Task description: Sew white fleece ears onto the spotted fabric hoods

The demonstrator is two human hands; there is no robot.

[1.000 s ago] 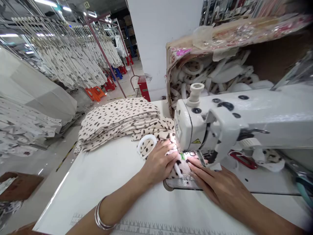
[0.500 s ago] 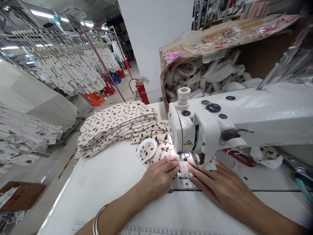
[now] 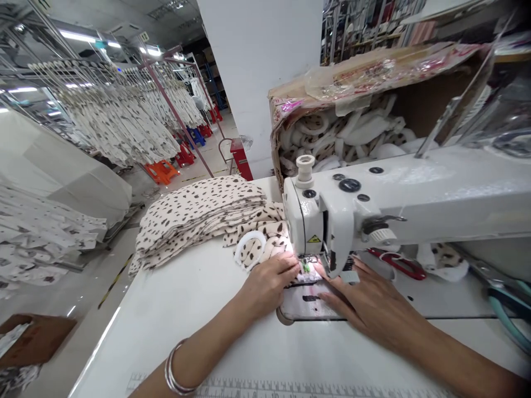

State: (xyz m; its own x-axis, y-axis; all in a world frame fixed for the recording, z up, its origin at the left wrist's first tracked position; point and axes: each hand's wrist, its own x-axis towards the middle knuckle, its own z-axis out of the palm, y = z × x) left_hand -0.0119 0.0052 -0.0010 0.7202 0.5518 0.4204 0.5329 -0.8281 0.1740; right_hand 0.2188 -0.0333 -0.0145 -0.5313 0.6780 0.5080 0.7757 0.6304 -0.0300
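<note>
Spotted fabric [image 3: 312, 274] set under one sewing machine [image 3: 435, 193], touched by left hand [image 3: 265, 284], fingers bunched, grip indiscernible, and right hand [image 3: 373, 301], fingers spread, one yellow triangular label [image 3: 313, 239], one sign [image 3: 144, 37] reading "12"

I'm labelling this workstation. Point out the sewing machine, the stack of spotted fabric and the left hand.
Sewing machine [image 3: 431, 202], head view, on its white casing.
Stack of spotted fabric [image 3: 193, 210], head view, on its top layer.
Left hand [image 3: 266, 284], head view, on its back.
</note>
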